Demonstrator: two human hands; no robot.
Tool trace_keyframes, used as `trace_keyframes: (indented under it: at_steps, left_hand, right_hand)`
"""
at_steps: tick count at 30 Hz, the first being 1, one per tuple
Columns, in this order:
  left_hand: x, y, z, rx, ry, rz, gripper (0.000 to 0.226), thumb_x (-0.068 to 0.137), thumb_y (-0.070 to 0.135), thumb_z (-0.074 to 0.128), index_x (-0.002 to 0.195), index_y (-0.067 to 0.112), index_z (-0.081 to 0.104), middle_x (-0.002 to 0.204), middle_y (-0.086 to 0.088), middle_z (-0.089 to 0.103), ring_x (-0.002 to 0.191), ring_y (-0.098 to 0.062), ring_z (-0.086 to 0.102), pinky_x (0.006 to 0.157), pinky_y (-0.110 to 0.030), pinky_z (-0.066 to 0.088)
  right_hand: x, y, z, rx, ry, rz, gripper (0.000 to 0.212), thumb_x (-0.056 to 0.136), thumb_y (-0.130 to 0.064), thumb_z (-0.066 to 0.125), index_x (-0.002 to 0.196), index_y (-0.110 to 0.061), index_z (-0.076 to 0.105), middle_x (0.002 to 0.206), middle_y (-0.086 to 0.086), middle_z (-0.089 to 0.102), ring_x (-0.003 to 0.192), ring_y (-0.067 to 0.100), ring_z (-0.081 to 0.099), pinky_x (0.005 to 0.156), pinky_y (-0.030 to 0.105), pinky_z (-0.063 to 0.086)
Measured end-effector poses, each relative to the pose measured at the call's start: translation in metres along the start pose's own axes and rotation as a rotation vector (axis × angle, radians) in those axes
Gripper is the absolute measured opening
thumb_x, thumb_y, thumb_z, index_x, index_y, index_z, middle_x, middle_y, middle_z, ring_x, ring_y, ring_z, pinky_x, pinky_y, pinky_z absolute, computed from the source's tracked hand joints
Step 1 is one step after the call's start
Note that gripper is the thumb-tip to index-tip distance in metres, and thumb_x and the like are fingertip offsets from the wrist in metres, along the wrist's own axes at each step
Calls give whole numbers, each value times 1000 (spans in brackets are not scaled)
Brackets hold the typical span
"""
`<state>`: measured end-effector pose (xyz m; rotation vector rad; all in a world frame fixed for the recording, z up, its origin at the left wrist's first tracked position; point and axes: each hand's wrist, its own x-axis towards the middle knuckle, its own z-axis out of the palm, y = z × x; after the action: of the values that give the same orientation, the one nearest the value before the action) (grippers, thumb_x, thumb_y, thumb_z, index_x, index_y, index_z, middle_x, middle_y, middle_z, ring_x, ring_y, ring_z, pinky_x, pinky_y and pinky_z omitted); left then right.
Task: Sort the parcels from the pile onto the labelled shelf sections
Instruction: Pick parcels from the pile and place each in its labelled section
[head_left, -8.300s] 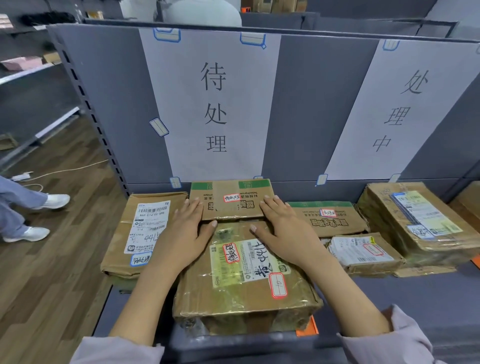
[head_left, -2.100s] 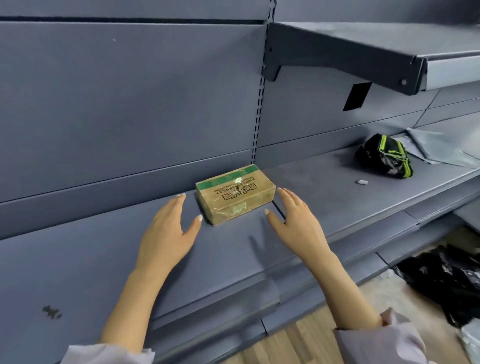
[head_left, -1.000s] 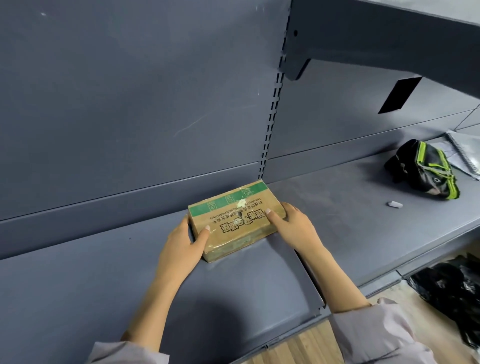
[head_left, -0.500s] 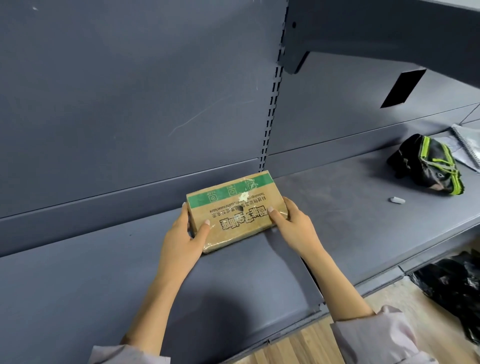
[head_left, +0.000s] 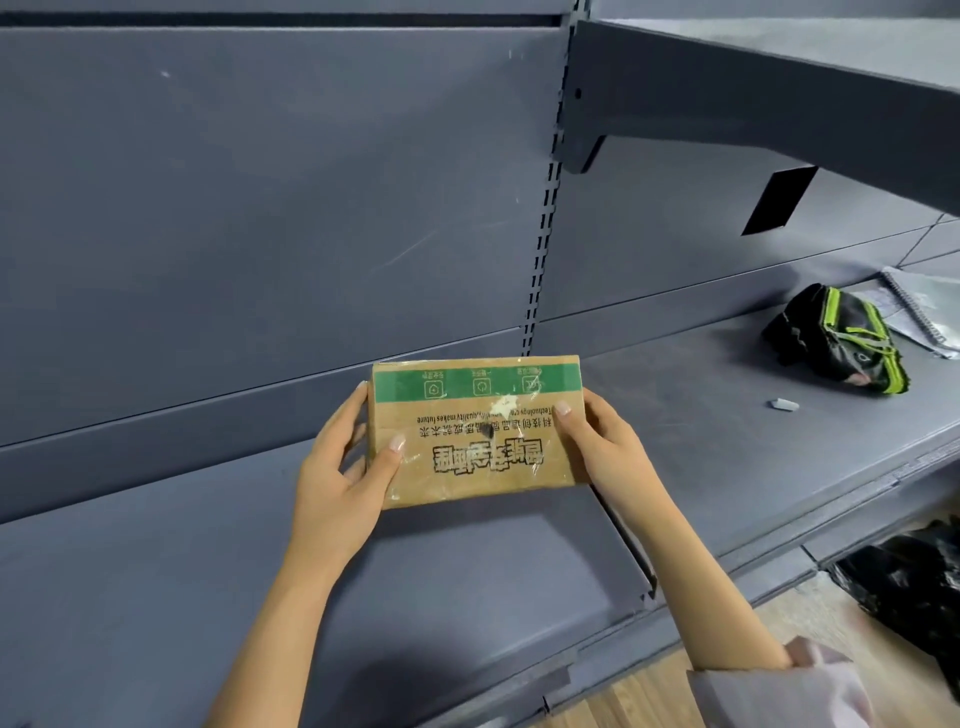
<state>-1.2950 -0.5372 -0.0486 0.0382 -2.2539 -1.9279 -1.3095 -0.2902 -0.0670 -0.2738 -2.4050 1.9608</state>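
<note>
Count of the task's things is short: one cardboard parcel (head_left: 475, 428) and two hands on it. The parcel is flat and brown, with one green band along its far edge and black print that reads upside down from the head view. It is in the middle of the view, in front of the grey back panel and over the lower shelf (head_left: 467, 571). It is tilted toward the camera and seems lifted off the shelf surface, though I cannot tell this for sure.

The left hand (head_left: 343, 478) holds the left end. Its grip is closed on the parcel, with the thumb on the printed face and the fingers behind the edge. The right hand (head_left: 602, 447) holds the right end in the same way, thumb on the face, and its other fingers are hidden behind the parcel. One pale sleeve (head_left: 779, 686) shows at the right wrist.

Around them I count one slotted upright (head_left: 543, 234) behind the parcel and one upper shelf (head_left: 779, 93) at the top right, with one black tag (head_left: 779, 200) under it. Well apart to the right, one black pouch (head_left: 836, 332) with green trim lies on the lower shelf. One small pale piece (head_left: 783, 405) is near it and one grey spiral notebook (head_left: 924, 306) is just behind it. Below the shelf edge are one black plastic bag (head_left: 904, 587) and the wooden floor (head_left: 649, 696).
</note>
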Motion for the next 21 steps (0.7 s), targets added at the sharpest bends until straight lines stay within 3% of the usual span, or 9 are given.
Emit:
trace_keyframes:
  at_steps: [3,5,7,11,15,18,21]
  left_hand:
    - [-12,2,-8,-12,12,19,56,90,3,63,141,21,48,133,7,57,108,22,51,76,2,41]
    - [-20,4,-13,-20,26,27,54,90,3,62,137,27,48,129,10,59,113,11,54,76,1,43]
    - [-29,4,-19,-43,34,24,54,90,1,62,136,28,49,125,12,60,115,5,55,75,-1,45]
    - [-43,5,-26,-81,28,32,54,90,-1,60,137,24,49,124,15,60,120,12,48,73,-2,46]
    - [-50,4,-35,-120,48,14,52,91,0,59,133,30,49,124,17,61,118,7,54,74,-4,47]
    - [-48,6,-44,-140,61,-42,52,89,29,60,139,28,49,132,11,60,121,-1,56,85,-11,48]
    - [-43,18,-51,-121,20,-90,69,72,54,55,137,33,51,122,15,64,113,-2,59,98,-28,46]
  right_hand:
    - [-10,-7,3,25,-23,-16,25,95,-49,56,117,-38,63,108,-14,74,103,10,69,98,46,54]
    - [-17,-13,4,55,-40,-20,23,100,-40,53,120,-33,63,110,-12,74,104,9,69,98,42,54]
    - [-23,-17,5,94,-60,-24,26,101,-35,52,124,-28,62,113,-9,73,106,10,69,98,37,53]
    - [-33,-24,8,150,-94,-65,29,100,-29,55,129,-23,59,115,-5,73,107,14,69,87,25,56]
    - [-41,-26,9,195,-95,-147,51,89,-32,70,137,-25,54,122,-4,70,112,18,67,93,32,55]
    - [-51,-26,10,195,-110,-233,57,82,-33,77,135,-31,54,125,-6,67,112,18,65,96,31,54]
    - [-64,-26,10,169,-118,-311,65,71,-42,76,133,-36,53,128,-8,65,118,11,62,96,26,52]
